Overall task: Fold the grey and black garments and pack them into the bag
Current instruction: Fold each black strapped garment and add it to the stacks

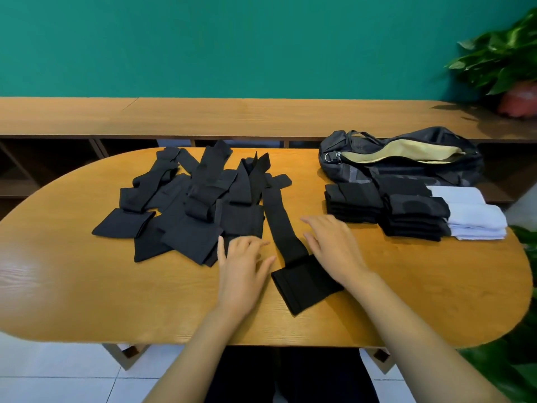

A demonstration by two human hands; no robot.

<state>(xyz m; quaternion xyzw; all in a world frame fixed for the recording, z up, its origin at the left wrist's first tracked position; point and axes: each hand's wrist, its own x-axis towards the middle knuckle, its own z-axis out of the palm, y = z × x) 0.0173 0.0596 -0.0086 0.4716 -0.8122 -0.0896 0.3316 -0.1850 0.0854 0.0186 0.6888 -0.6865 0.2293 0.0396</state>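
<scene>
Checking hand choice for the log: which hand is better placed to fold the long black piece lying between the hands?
Probably the right hand: it rests against the long black piece at its bend. The left hand lies open on the table beside it, apart.

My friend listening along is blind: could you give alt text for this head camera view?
Two bare hands, left hand and right hand, hover open over one long black garment on a wooden table. Unfolded black garments lie left; folded stacks sit before an open bag.
</scene>
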